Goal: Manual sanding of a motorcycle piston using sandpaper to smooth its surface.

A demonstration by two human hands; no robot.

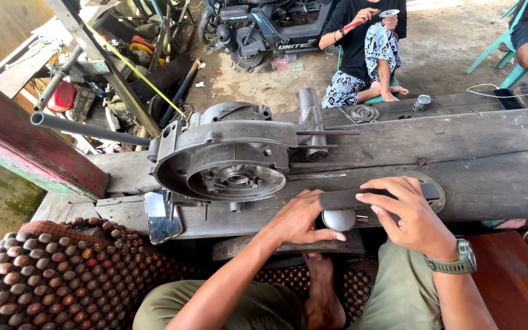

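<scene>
The flat dark bar (pixel 362 197), matt and rectangular like a file or sharpening stone, lies across the near edge of the wooden bench (pixel 478 146), just right of the big engine casing (pixel 227 159). Under the bar sits a small round metal piece (pixel 339 219), dull silver with a smooth domed face, touching the bar from below.

The right hand (pixel 407 217) rests on top of the bar, fingers (pixel 379 188) spread narrow and pressed flat along its upper face, thumb against the near side. A green wristwatch (pixel 459 260) circles that wrist. The left hand (pixel 297 219) cups the round metal piece from the casing's side, thumb (pixel 325 235) stretched under it and the fingers curled close at the bar's left end.

The engine casing is cast grey metal, grimy and rough, with a wide circular opening showing a bearing seat and ribs inside; thin steel studs stick out of it to the right. A long grey pipe (pixel 87 127) juts from its left side. Just below the casing's left corner a phone (pixel 162 217) lies face up, glossy and dark. Nearer than the casing, a mat of brown wooden beads (pixel 50 275) covers the seat. The bench planks are weathered, cracked and oil-stained. Beyond the casing a person sits on the dirt floor by a scooter (pixel 264 24).
</scene>
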